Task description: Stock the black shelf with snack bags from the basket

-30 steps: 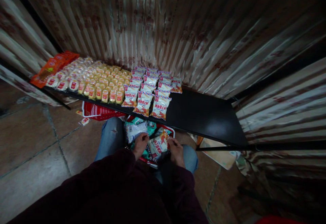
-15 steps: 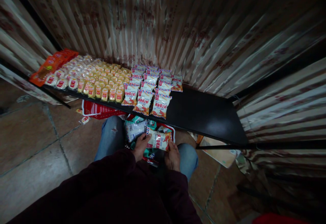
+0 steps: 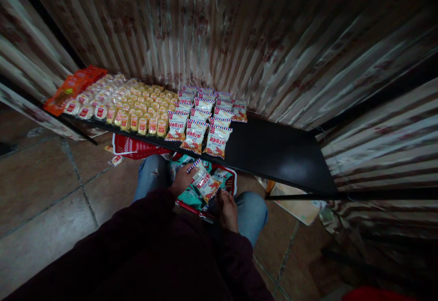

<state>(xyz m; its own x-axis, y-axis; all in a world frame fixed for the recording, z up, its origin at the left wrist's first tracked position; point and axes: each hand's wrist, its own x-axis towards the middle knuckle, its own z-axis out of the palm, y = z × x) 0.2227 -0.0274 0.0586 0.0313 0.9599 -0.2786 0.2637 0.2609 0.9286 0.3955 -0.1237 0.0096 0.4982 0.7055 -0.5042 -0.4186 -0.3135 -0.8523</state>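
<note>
My left hand (image 3: 182, 181) is closed on the upper left end of a white and orange snack bag (image 3: 205, 181) with a blue-and-red striped edge. The bag is tilted, with its printed front facing up. Close to its lower right corner is my right hand (image 3: 228, 209), its fingers curled; whether they pinch the corner is hard to see. Beneath both hands, between my knees, stands a red basket (image 3: 235, 182) holding several green packets (image 3: 190, 197). Bags like the held one stand in rows on the black shelf (image 3: 273, 155) in front of me.
Left of the bag rows lie many yellow-wrapped cakes (image 3: 143, 126), white-wrapped ones (image 3: 86, 111) and orange packets (image 3: 70, 86). A second red basket (image 3: 132, 148) sits under the shelf. A wrapped piece (image 3: 117, 160) lies on the tiled floor. Striped curtain (image 3: 219, 32) hangs behind.
The held bag has turned from level to slanting down rightward. My left hand has shifted slightly left and up on it, and my right hand has drawn back to its corner.
</note>
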